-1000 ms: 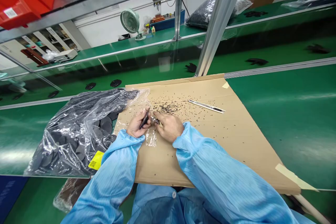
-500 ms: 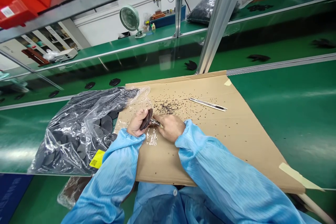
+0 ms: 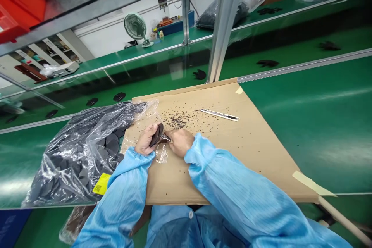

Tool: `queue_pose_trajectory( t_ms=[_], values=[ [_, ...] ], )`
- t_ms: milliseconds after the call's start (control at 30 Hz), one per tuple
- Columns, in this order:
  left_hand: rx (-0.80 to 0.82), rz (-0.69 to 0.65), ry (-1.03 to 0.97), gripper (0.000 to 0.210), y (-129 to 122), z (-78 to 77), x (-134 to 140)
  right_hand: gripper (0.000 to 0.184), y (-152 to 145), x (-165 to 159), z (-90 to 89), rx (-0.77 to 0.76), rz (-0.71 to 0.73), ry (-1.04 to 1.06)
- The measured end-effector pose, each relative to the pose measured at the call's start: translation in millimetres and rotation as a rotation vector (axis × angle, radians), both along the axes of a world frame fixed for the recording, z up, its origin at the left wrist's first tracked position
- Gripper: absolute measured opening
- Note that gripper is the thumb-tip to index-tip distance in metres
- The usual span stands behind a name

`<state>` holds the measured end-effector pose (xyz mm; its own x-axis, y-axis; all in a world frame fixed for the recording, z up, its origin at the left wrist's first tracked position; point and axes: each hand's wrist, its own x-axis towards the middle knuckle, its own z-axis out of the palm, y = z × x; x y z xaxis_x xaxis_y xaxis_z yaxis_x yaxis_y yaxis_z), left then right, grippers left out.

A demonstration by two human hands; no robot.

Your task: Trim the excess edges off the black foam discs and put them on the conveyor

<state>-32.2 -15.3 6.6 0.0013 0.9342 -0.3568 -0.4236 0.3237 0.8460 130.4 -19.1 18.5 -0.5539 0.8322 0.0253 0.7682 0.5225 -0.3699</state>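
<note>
My left hand point(image 3: 144, 139) is closed on a dark round disc part point(image 3: 157, 135), which it holds tilted on edge. It looks like more than one layer, but I cannot tell. My right hand point(image 3: 180, 142) is closed around a small silver tool point(image 3: 165, 137) that resembles nail clippers, its end at the disc's right edge. Fingers hide most of the tool. Beneath both hands lies a cardboard sheet point(image 3: 232, 170). Small black bits point(image 3: 178, 121) are scattered on it just beyond the hands. A small piece of clear plastic point(image 3: 162, 154) lies below the disc.
Left of the cardboard, a big clear bag point(image 3: 72, 155) holds many dark discs. A slim utility knife point(image 3: 220, 114) rests beyond my right hand. Dark parts point(image 3: 119, 96) lie on the green surface behind, past a metal post point(image 3: 222, 27). A red bin point(image 3: 20, 4) is at upper left.
The view has shifted, so the cardboard, bag and knife appear farther left. Both hands keep their grips, with the tool still against the disc's edge.
</note>
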Motion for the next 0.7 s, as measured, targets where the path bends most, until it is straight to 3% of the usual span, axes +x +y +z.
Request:
queue_pose_trajectory(
  t_ms=[133,233,333,433,567,700],
  values=[
    [0.096,0.076,-0.006,0.033,0.4,5.5,3.0,0.03,9.4,9.2,-5.7,0.069,-0.242,0.119],
    [0.208,0.141,0.092,0.041,16.8,14.1,1.0,0.047,17.7,18.4,-10.8,0.144,-0.376,0.163],
    [0.359,0.31,0.388,0.035,57.0,25.9,-3.6,0.058,19.9,21.5,-12.2,0.226,-0.415,0.237],
    [0.513,0.425,0.865,0.024,112.7,39.3,-9.3,0.048,18.2,19.4,-12.1,0.274,-0.358,0.315],
    [0.619,0.387,1.302,0.015,178.0,57.2,-15.7,0.037,19.0,16.6,-16.9,0.264,-0.331,0.352],
    [0.598,0.23,1.479,0.016,208.3,65.7,-13.2,0.031,22.3,13.9,-24.9,0.261,-0.323,0.366]
  ],
)
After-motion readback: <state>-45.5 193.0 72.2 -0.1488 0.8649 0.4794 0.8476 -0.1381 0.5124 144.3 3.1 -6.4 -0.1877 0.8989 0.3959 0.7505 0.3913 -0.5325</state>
